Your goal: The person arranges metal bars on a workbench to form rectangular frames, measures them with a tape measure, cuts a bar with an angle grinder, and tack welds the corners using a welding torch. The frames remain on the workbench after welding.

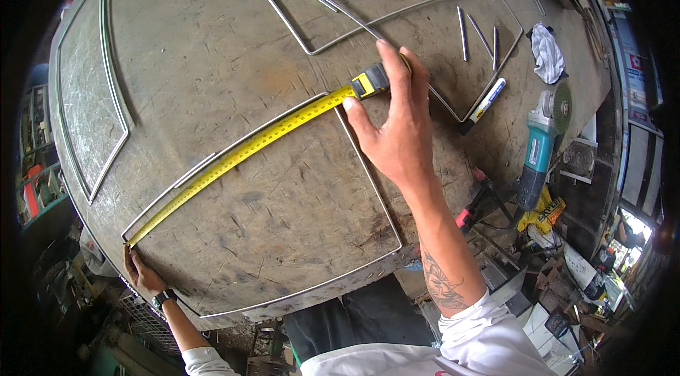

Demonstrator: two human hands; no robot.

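Observation:
A tape measure (370,82) with a dark and yellow case is gripped between the thumb and fingers of my right hand (400,142). Its yellow blade (283,126) stretches diagonally across the table to the near left. There my left hand (145,278), a dark watch on its wrist, has its fingertips at the blade's end, by a corner of a bent metal rod frame (370,184). The blade runs along the frame's far side, close beside the rod. A short rod piece lies against that same side. The tape case is just past the frame's far right corner.
Another rod frame (108,43) lies at the left, with more bent rods (283,18) at the back. Short cut rods (463,34), a marker (489,99) and a white rag (547,53) are on the right. A teal angle grinder (540,142) sits near the right edge.

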